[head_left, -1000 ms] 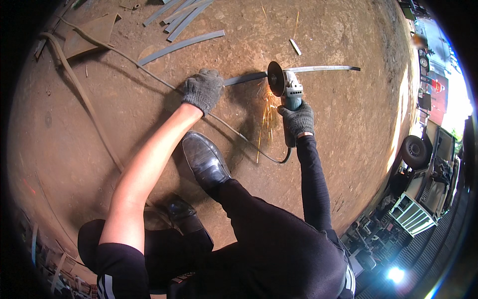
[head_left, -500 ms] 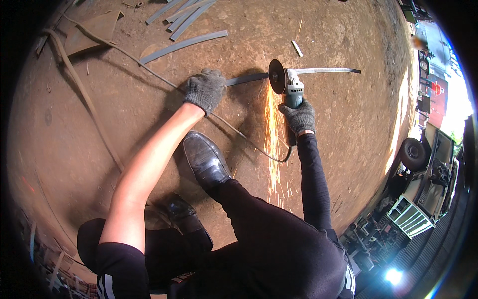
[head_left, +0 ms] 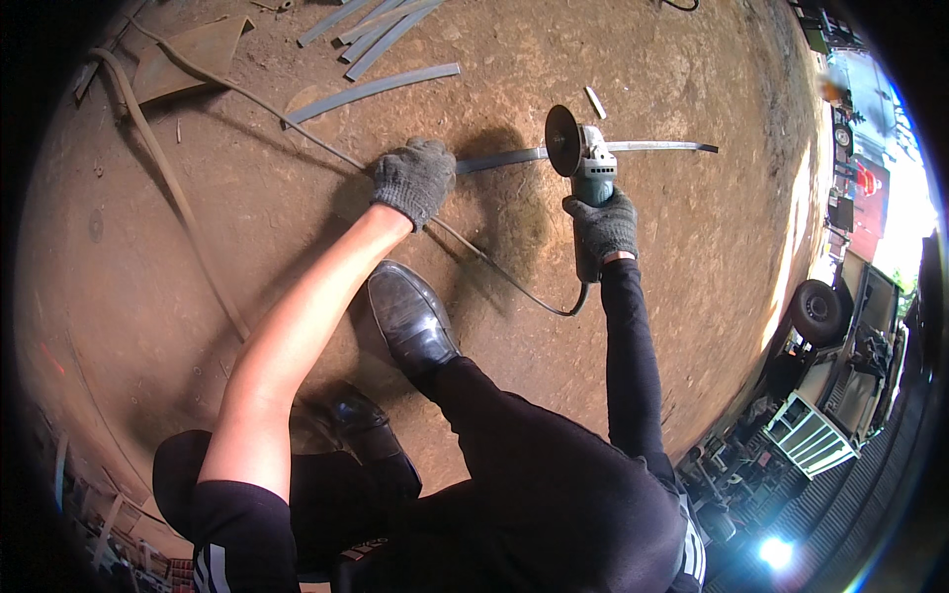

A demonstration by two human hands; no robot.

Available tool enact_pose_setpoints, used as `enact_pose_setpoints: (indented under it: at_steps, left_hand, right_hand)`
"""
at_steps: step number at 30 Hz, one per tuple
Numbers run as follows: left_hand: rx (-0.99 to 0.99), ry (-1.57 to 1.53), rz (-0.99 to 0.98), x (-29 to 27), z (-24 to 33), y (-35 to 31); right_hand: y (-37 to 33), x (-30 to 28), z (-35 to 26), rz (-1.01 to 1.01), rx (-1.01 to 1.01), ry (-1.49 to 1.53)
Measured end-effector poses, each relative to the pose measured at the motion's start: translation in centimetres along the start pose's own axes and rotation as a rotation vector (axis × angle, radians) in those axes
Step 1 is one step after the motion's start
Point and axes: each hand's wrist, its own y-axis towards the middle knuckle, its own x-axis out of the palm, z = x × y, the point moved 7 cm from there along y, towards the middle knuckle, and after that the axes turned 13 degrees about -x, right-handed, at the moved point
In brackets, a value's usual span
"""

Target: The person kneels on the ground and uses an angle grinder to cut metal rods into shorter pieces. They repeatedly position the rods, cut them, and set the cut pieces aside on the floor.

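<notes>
My left hand [head_left: 415, 183], in a dark grey knitted glove, is closed over the left end of a flat metal strip [head_left: 502, 159] low over the brown ground. My right hand [head_left: 606, 225], gloved alike, grips the body of an angle grinder [head_left: 593, 178]. The grinder's thin dark disc [head_left: 564, 141] stands upright over the strip, and no sparks show. Past the grinder, a brighter length of strip [head_left: 657, 146] runs right to a dark tip. The grinder hides where the two lengths meet, so I cannot tell whether they are joined.
A power cord [head_left: 494, 265] loops from the grinder leftward behind my left hand. Several metal strips [head_left: 381, 44] and a longer one [head_left: 371, 94] lie far left, near a rusty plate [head_left: 193, 59]. A short offcut [head_left: 594, 103] lies beyond the grinder. My shoe [head_left: 410, 311] is close below.
The stream of orange sparks has stopped. My right hand and the grinder have shifted slightly right and nearer me; my left hand still holds the strip.
</notes>
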Motion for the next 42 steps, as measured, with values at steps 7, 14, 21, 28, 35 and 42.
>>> enact_pose_setpoints:
  at_steps: [7, 14, 21, 28, 35, 42]
  left_hand:
    - [-0.068, -0.007, -0.157, 0.3, -0.1, 0.4]
    - [-0.048, -0.014, -0.149, 0.0, -0.1, 0.2]
    - [-0.039, 0.017, -0.150, 0.3, -0.1, 0.2]
    - [-0.047, 0.013, -0.176, 0.4, -0.1, 0.3]
    - [-0.045, 0.003, -0.156, 0.2, 0.0, 0.4]
    - [-0.056, -0.022, -0.165, 0.5, -0.1, 0.4]
  right_hand:
    - [-0.2, -0.1, 1.1, -0.039, 0.035, -0.038]
    - [-0.4, 0.8, 1.2, -0.040, 0.033, -0.058]
    - [-0.1, 0.6, 1.0, -0.048, 0.016, -0.081]
    - [0.0, 0.8, 1.2, -0.047, 0.008, -0.107]
    - [0.2, 0.6, 1.2, -0.055, -0.013, -0.107]
    - [-0.4, 0.5, 0.9, -0.065, -0.015, -0.020]
